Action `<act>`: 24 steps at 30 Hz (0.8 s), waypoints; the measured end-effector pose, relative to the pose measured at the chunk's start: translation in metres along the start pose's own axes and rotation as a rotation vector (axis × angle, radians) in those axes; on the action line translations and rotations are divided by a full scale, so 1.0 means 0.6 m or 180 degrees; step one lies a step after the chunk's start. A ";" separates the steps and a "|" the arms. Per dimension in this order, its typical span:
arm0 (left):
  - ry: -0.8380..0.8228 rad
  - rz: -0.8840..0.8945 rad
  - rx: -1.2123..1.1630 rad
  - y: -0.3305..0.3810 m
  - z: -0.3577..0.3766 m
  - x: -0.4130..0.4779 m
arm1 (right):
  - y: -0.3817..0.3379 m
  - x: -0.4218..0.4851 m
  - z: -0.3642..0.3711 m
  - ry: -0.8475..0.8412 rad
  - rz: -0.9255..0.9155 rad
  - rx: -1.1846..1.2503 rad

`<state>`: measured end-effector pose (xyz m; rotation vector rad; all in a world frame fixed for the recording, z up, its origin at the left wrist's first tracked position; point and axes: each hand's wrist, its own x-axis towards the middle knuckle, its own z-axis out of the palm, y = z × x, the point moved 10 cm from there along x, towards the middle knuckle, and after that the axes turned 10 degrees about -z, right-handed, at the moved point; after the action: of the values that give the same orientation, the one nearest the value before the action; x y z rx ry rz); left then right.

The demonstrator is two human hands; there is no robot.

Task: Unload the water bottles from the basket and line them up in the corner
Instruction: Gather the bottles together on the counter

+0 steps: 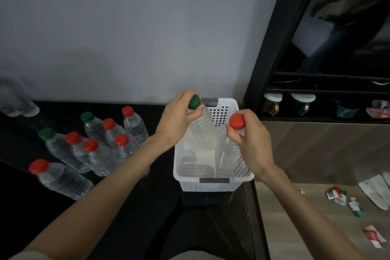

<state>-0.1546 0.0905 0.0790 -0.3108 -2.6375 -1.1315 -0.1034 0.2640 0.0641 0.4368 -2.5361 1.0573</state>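
Item: white perforated basket (228, 183) with grey handle tabs, standing on a black glossy counter (135, 207) close to its right edge, against a pale grey wall (126, 27). Contents: 2 clear water bottles. The green-capped bottle (202, 129) leans with its cap toward the basket's far left corner and its base down inside; the left hand (175, 120) is closed around its neck just under the cap. The red-capped bottle (229, 150) stands near the basket's right wall, base inside; the right hand (251, 139) is wrapped around its neck, fingers curled below the cap. Both bottles are partly within the basket. Unloaded stock: 8 capped bottles (99, 145) stand upright on the counter to the left of the basket, 6 with red caps and 2 with green, grouped in loose rows well apart from it. Further left, by the wall, blurred clear containers (19, 103) whose kind cannot be told. To the right: a dark-framed cabinet (272, 38) with a shelf holding lidded jars (274, 103), and a lower wood-toned surface (295, 217) scattered with small red, green and white packets (339, 196).
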 end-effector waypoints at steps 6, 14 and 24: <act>0.0706 0.0056 -0.0207 0.049 -0.172 -0.014 | -0.130 0.071 -0.030 0.0156 -0.0624 0.0114; 0.0999 -0.0105 0.0168 0.029 -0.339 -0.105 | -0.260 0.107 0.048 -0.0076 -0.1125 0.0507; 0.0687 -0.0723 0.0400 -0.138 -0.355 -0.242 | -0.333 0.055 0.243 -0.1076 -0.1226 0.0948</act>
<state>-0.0101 -0.1348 0.1189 0.1321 -2.5812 -0.9930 -0.0806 0.0191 0.1061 1.2230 -2.4174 1.2926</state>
